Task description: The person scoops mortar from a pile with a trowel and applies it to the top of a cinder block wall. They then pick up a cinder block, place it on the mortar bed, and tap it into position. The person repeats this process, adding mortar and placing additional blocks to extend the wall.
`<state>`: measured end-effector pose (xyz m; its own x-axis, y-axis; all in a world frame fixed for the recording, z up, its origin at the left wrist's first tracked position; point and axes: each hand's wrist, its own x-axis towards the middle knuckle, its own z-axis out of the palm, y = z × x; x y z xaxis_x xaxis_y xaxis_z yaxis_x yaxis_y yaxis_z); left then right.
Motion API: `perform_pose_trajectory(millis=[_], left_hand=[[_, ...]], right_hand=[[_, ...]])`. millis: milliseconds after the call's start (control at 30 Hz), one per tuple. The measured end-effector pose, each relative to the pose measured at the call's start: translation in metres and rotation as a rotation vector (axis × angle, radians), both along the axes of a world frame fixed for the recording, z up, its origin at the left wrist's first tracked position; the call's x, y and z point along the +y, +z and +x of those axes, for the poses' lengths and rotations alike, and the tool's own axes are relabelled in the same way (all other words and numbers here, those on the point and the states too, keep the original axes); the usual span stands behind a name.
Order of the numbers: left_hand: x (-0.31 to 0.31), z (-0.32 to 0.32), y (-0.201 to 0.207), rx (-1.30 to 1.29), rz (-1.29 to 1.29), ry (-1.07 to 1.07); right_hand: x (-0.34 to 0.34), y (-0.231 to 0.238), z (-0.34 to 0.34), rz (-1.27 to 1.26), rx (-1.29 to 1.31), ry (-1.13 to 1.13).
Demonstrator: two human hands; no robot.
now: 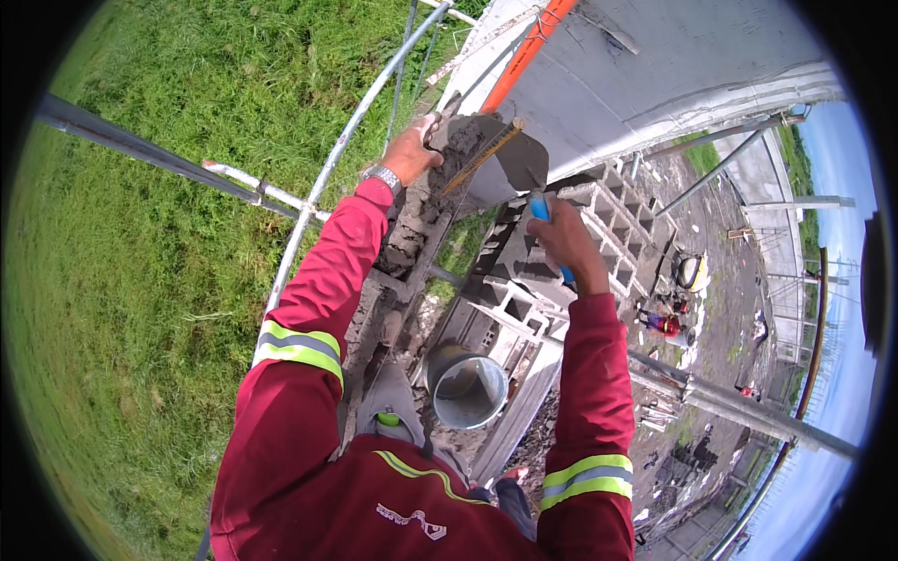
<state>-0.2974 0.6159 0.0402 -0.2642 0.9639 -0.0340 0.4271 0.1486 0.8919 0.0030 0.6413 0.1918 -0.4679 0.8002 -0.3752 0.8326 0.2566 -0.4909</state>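
Note:
My right hand point(572, 243) is closed around the blue handle of a trowel point(522, 157). Its broad grey blade points up and left, beside a rusty ribbed steel bar point(482, 157) that sticks out of the block wall point(404, 234). Wet grey mortar point(460, 140) lies on top of the wall, around the foot of the bar. My left hand point(414, 152) is curled at the wall's outer edge, thumb toward the mortar. A thin grey edge shows by its fingertips; what they grip cannot be made out.
A bucket point(470, 393) stands close to my body on planks point(524, 411). Hollow concrete blocks point(613, 224) are stacked at the right. Scaffold pipes point(323, 178) cross both sides, and an orange pole point(528, 56) rises ahead. Grass lies far below left; another person point(666, 324) is below right.

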Motion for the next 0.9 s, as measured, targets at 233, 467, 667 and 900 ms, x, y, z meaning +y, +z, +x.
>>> perform_pose_trajectory(millis=[233,467,667,900], left_hand=[[0.011,0.0,0.017,0.096,-0.121,0.003],[-0.004,-0.005,0.049,-0.177,0.017,-0.203],[-0.054,-0.026,0.08,-0.51,0.303,0.127],[-0.148,-0.051,0.047,-0.679,0.092,0.441]], right_hand=[[-0.008,-0.037,-0.024,-0.65,0.203,-0.213],[-0.043,-0.031,0.007,-1.045,0.647,-0.395],[-0.099,0.016,0.04,-0.865,0.711,-0.51],[-0.233,0.012,0.025,-0.534,0.626,-0.586]])
